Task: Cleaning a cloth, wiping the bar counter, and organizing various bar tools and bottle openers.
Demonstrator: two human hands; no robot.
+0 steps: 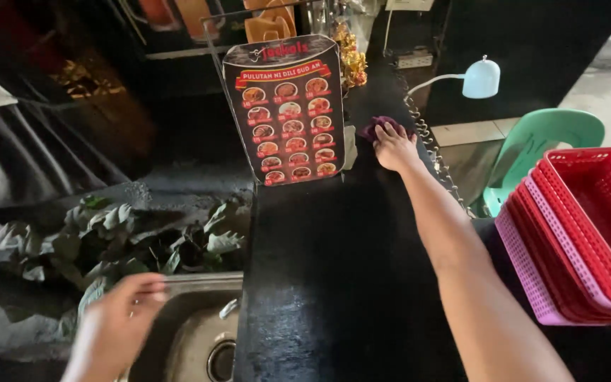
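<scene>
Left hand loose-fingered over sink rim; right hand pressing crumpled purple cloth on wet black counter.

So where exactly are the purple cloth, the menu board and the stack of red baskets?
purple cloth [378, 126], head view, on the bit showing above the fingers.
menu board [284, 110], head view, on the middle of its dark face.
red baskets [588, 212], head view, on the top basket's mesh wall.

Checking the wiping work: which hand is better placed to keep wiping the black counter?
Right hand: it already presses the purple cloth on the black counter. Left hand hovers over the sink.
</scene>
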